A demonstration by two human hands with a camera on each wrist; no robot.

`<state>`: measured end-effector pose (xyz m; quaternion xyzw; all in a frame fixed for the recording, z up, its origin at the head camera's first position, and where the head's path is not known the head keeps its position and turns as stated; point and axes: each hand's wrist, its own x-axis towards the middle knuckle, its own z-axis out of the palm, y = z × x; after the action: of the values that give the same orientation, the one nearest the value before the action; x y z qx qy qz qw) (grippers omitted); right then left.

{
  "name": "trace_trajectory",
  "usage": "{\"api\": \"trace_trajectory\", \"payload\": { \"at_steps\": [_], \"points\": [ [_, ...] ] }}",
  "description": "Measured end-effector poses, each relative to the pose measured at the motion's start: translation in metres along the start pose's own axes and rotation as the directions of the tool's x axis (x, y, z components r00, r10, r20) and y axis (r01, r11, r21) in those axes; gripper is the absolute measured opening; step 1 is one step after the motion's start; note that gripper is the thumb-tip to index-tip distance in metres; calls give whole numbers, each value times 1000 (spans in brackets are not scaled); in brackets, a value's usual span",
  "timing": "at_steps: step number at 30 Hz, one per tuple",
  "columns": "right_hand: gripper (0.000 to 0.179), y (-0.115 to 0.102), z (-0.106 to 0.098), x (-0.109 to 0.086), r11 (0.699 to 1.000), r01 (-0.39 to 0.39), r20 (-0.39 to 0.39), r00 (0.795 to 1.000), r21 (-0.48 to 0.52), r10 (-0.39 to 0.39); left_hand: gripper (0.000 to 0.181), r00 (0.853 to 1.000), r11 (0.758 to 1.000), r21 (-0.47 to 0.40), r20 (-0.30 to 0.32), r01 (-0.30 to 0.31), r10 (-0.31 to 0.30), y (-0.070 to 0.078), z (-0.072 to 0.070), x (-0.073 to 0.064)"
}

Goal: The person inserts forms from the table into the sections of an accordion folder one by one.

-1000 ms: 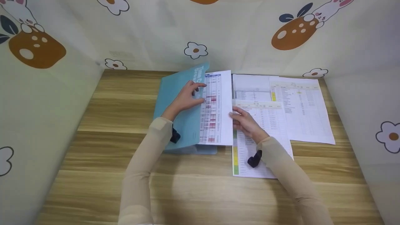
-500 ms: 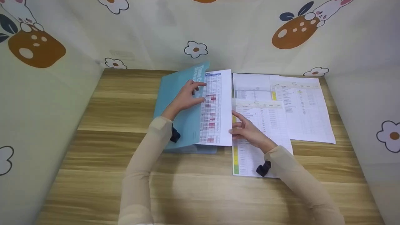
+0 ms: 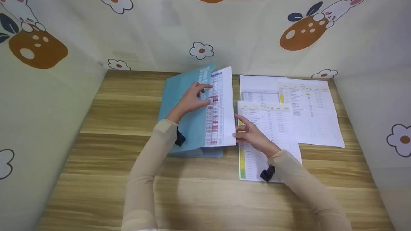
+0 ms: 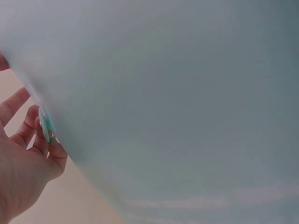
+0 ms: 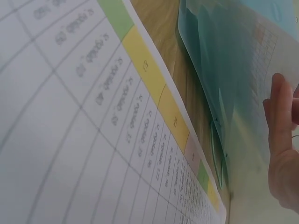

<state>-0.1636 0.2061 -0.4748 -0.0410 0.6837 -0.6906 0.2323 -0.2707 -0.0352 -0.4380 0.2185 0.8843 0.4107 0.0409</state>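
My left hand (image 3: 192, 99) grips the free edge of the lifted cover of a teal plastic folder (image 3: 183, 89). In the left wrist view the folder (image 4: 177, 112) fills most of the picture, with curled fingers (image 4: 58, 158) at its edge. A white sheet of paper (image 3: 228, 106), printed with a table with red cells, stands tilted partly under that cover. My right hand (image 3: 255, 136) pinches the sheet's right edge, thumb in front and other fingers at or behind the edge. In the right wrist view, the right hand (image 5: 282, 135) is beside the translucent folder (image 5: 219, 79).
Right of the folder lies a printed sheet with a yellow and green strip (image 3: 266, 128), beneath my right forearm. Another printed sheet (image 3: 314, 122) and a partly covered page (image 3: 258, 84) lie behind it. A patterned curtain (image 3: 154, 38) borders the wooden table (image 3: 205, 195) at the back.
My right hand slid down the sheet's right edge, then moved slightly left with it. The sheet now sits further left and more tilted under the cover. My left hand stayed put.
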Motion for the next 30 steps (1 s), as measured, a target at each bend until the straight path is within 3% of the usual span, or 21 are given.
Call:
{"api": "trace_trajectory", "payload": {
  "at_steps": [8,16,22,30],
  "points": [
    [74,3,12,10,996,35,38,999,88,-39,53,1000,1000,-3,7,26,-26,0,1,0],
    [72,6,22,16,993,27,53,998,113,-33,49,1000,1000,-6,-4,2,-2,-1,2,0],
    [72,6,33,20,994,15,12,1000,111,-16,50,1000,1000,7,4,22,-22,0,2,0],
    [61,3,45,22,998,51,-111,993,33,-47,49,1000,1000,22,4,9,-9,0,2,0]
  ]
}}
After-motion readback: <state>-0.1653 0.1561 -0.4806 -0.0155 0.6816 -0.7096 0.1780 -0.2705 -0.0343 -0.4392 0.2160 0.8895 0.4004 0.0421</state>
